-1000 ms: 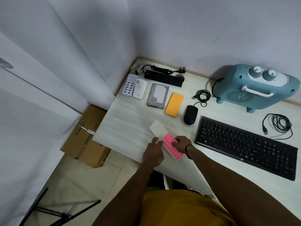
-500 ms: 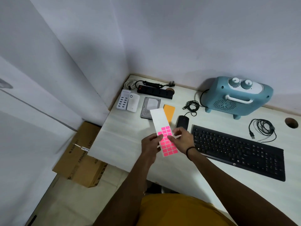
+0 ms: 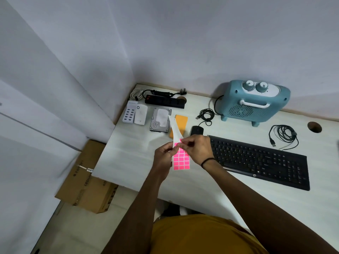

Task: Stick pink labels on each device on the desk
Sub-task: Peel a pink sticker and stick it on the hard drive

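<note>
I hold a white backing sheet of pink labels (image 3: 180, 159) above the desk's front. My left hand (image 3: 163, 155) pinches its left edge. My right hand (image 3: 197, 148) pinches a pink label at the top row of the sheet. Behind lie the devices: a white multi-port charger (image 3: 129, 114), a white adapter (image 3: 140, 114), a black power strip (image 3: 164, 102), a hard drive (image 3: 160, 120), an orange power bank (image 3: 180, 121), a black mouse (image 3: 196, 130), a black keyboard (image 3: 260, 161) and a blue heater (image 3: 254, 102).
Two coiled black cables (image 3: 207, 114) (image 3: 283, 134) lie on the white desk (image 3: 132, 154). A cable hole (image 3: 314, 127) sits at the far right. A cardboard box (image 3: 86, 182) stands on the floor left of the desk. Walls close the back and left.
Both hands lifted the label sheet off the desk and raised it. My right hand's fingers moved to the sheet's top pink row and pinched a label. The camera view tilted up.
</note>
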### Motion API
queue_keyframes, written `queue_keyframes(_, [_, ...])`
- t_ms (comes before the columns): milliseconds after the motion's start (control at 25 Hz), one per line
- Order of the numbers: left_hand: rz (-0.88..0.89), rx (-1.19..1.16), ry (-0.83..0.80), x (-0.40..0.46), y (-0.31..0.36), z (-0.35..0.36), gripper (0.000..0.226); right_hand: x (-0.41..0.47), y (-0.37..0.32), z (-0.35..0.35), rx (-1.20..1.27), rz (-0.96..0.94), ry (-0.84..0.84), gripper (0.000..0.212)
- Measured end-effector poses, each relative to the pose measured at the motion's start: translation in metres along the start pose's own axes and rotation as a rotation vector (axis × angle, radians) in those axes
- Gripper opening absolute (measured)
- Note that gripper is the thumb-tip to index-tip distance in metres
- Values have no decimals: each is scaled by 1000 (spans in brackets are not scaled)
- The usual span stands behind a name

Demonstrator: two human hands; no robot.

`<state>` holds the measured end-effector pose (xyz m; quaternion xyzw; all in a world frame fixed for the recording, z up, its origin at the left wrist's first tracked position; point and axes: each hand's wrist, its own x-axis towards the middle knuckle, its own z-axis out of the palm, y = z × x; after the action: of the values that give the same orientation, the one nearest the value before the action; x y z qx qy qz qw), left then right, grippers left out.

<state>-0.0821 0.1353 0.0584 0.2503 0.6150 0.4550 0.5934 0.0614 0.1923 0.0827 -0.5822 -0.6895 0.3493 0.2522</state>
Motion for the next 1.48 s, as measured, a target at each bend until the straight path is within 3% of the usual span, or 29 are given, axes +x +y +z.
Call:
queue_keyframes(200, [37, 148, 51, -19, -20, 5, 10, -19, 11, -2, 65, 23, -83, 10])
queue_keyframes(360, [0, 84, 67, -28, -30, 15, 11, -25, 24, -9, 106, 94, -138, 8])
queue_keyframes(560, [-254, 17, 261, -25, -49, 24, 15, -23, 45, -11, 505, 502, -93, 6])
queue_keyframes(680, [-382, 4, 373, -31, -80, 12, 15, -33, 58, -11, 567, 596, -142, 3])
queue_keyframes(960, [-484, 399, 354, -28, -113, -18, 20, -46, 64, 0, 702, 708, -153, 3])
queue_keyframes(1080, [-394, 645, 342, -13, -89, -29, 31, -31, 49, 8, 742, 710, -132, 9])
queue_keyframes(1320, [-247, 587, 332, 8, -54, -74, 19, -21, 10, 55, 721, 703, -119, 6])
queue_keyframes(1480, [-81, 683, 368, 60, 2, -86, 20, 11, -18, 67, 772, 672, 14, 8])
